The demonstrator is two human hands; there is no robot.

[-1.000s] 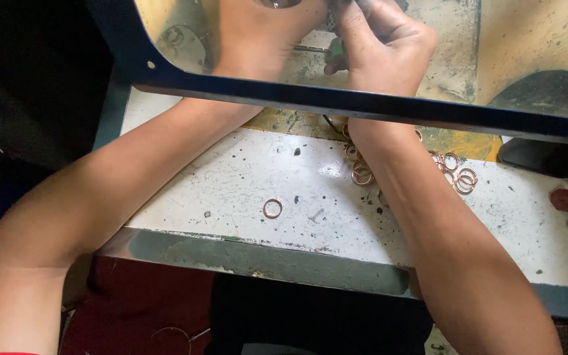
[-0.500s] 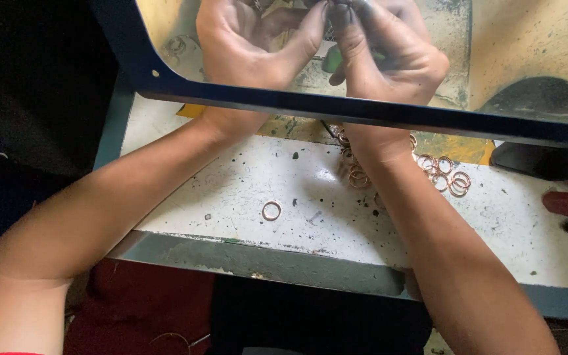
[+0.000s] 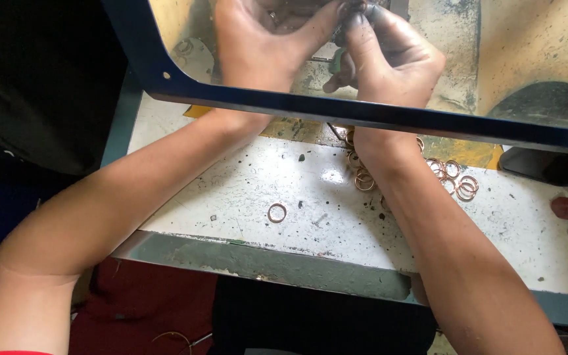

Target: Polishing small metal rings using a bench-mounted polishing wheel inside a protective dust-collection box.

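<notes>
Both hands have dropped lower in view since a second ago, and the left palm has turned up toward the camera. Forearms stretch forward over the white workbench [image 3: 244,190] and under the dark blue frame bar [image 3: 494,125]. Left hand [image 3: 264,39] is cupped, fingers curled, thumb meeting the right fingertips. Right hand [image 3: 389,56] is pinched shut on a small dark tool with a green handle [image 3: 338,60]. Copper rings [image 3: 458,181] lie scattered by the right wrist; a single ring [image 3: 277,212] sits apart
</notes>
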